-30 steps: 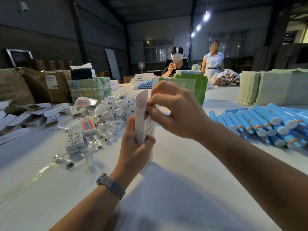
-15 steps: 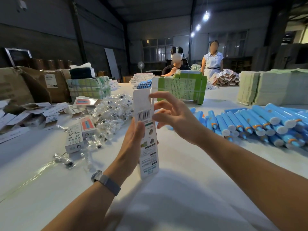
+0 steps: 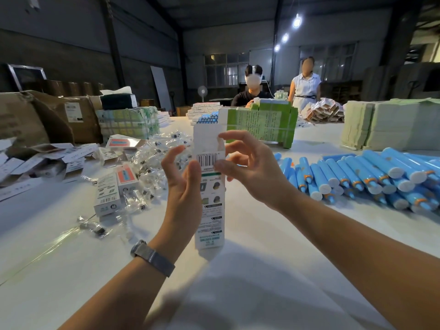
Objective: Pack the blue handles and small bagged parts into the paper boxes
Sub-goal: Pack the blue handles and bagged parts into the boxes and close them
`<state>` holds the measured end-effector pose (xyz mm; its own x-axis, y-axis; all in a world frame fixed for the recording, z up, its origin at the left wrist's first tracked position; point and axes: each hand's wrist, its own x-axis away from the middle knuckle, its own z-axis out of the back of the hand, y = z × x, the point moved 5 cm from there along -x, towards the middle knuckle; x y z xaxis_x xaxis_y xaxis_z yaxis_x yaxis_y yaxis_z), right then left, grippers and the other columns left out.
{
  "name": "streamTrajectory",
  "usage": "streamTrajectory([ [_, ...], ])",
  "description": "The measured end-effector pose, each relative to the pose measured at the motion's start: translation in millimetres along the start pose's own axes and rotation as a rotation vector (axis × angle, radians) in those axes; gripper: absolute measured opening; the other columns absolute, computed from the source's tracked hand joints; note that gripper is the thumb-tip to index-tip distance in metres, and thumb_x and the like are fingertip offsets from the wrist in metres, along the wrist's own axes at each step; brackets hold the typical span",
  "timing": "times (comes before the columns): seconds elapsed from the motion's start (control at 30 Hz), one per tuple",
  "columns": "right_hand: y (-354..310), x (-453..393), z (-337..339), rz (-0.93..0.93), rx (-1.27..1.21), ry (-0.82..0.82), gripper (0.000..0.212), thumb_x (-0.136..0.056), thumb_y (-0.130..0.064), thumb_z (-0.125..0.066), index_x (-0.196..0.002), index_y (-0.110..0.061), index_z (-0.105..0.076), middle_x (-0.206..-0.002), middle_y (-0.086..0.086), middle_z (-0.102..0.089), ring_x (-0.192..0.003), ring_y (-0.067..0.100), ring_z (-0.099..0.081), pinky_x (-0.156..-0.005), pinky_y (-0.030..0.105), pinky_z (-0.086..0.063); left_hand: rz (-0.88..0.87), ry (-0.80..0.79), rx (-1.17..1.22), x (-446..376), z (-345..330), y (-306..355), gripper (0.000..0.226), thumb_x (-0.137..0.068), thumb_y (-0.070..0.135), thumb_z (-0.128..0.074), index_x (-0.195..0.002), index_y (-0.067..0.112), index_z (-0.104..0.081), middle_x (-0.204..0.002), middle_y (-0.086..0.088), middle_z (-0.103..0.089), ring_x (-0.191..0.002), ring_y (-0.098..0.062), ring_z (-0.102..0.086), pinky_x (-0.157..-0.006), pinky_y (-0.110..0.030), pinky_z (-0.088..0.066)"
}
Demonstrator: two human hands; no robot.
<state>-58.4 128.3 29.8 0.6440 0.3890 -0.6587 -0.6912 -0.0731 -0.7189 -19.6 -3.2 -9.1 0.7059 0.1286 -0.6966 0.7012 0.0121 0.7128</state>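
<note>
Head view: a paper box [image 3: 209,194] stands upright above the white table [image 3: 250,270], top flap open, gripped by the left hand [image 3: 183,194] at its side, while the right hand [image 3: 247,167] pinches its upper edge (by the barcode). Blue handles [image 3: 371,177] lie piled to the right; bagged parts [image 3: 157,160] heap at left.
</note>
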Motion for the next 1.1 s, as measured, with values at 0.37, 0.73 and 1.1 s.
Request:
streamTrajectory([
  [0.37,4.0,-1.6,4.8,0.061,0.1,-0.017,0.032,-0.086,-0.017,-0.072,-0.116,-0.022,-0.061,-0.104,0.013,-0.068,-0.079,0.023,-0.066,-0.062,0.024,-0.053,-0.121,-0.02,-0.111,-1.3,-3.9,10.6,0.015,-0.099,0.027,-0.035,-0.111,0.019,-0.037,-0.091,0.016,-0.067,-0.074,-0.008,-0.067,-0.062,-0.025,-0.058],
  [0.73,-4.4,-4.6,9.3,0.103,0.006,-0.024,0.012,-0.085,-0.008,-0.071,-0.093,-0.017,-0.069,-0.113,0.0,-0.062,-0.107,0.024,-0.064,-0.084,0.041,-0.058,-0.163,-0.002,-0.106,2.0,-7.8,15.2,0.013,-0.098,0.027,-0.038,-0.109,0.02,-0.04,-0.09,0.015,-0.066,-0.076,-0.005,-0.066,-0.063,-0.02,-0.056],
  [1.1,-14.6,-4.7,8.1,0.147,0.081,0.022,0.035,-0.079,-0.007,-0.078,-0.099,-0.025,-0.054,-0.095,-0.002,-0.069,-0.094,0.021,-0.066,-0.078,0.034,-0.058,-0.137,0.012,-0.11,2.5,-5.8,14.6,0.021,-0.102,0.017,-0.039,-0.121,0.021,-0.03,-0.093,0.012,-0.071,-0.074,-0.008,-0.067,-0.063,-0.021,-0.056],
])
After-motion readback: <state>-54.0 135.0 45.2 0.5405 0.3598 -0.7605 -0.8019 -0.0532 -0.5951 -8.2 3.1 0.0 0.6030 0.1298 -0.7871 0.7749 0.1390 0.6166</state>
